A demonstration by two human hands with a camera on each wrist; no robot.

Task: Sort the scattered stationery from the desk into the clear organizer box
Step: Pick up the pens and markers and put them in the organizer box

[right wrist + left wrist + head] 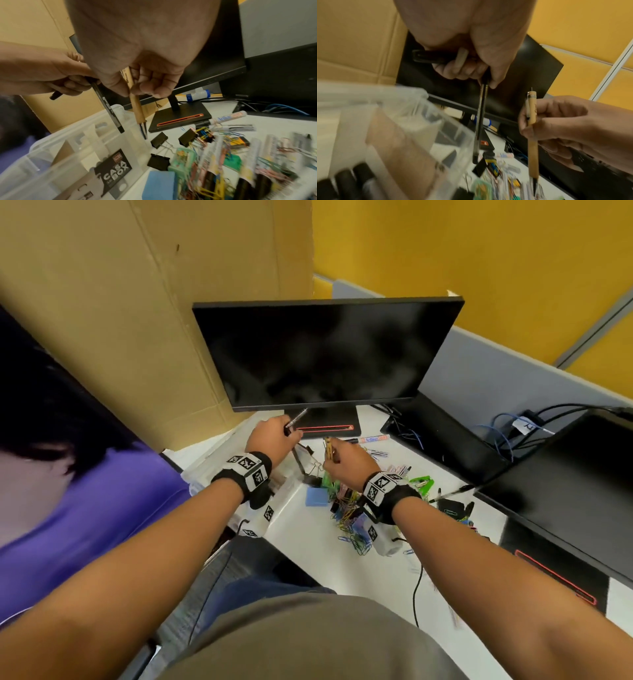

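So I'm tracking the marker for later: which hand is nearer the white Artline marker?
Right. The right hand hovers just beside the white Artline marker; the left hand is farther, over the organizer box.

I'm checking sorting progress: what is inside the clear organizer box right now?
In the left wrist view, the clear organizer box holds a few dark, blurred marker-like items in its near compartment. Its other compartments look empty, though blur and the label hide parts.

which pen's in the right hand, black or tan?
The tan wood-look pen, pinched in the right hand. The slim black pen is in the left hand; the white Artline marker lies untouched on the desk.
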